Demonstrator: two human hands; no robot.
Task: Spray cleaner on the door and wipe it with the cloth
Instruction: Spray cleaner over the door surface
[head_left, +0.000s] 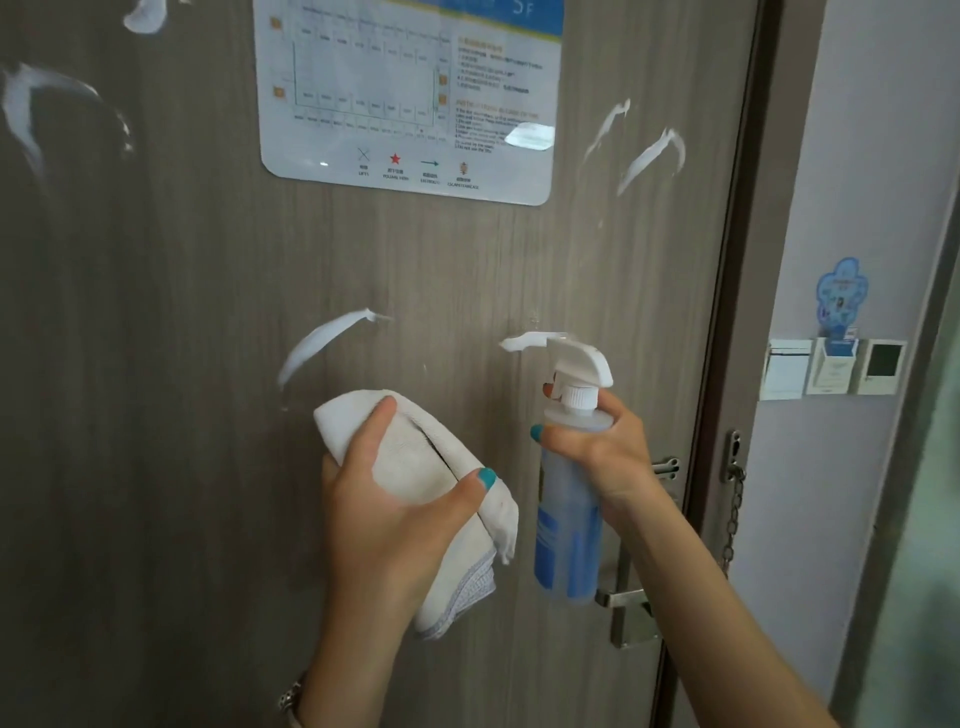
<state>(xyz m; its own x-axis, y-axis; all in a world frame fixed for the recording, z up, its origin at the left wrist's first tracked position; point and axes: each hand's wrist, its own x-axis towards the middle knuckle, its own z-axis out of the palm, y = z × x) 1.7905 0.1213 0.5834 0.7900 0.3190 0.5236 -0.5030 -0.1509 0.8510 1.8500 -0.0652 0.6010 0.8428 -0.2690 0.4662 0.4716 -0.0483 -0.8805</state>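
Grey-brown wood-grain door fills most of the view, matte laminate look, with white foam streaks smeared in curved arcs at several spots: upper left, upper right, two at mid-height. Glossy laminated floor-plan notice with rounded corners is stuck flat on the upper door. Right of the frame, pale wall with a row of switch plates and a card holder. Spray bottle, translucent plastic cylinder with blue label, holds pale liquid; fill level can't be read. White trigger head points at the door, nozzle near the mid-height streak. Right hand grips the bottle neck, a finger at the trigger. Left hand grips a folded white cloth, soft woven texture with a blue-stitched hem, held just in front of the door; contact unclear. Metal lever handle below the bottle, security chain hanging at the frame.
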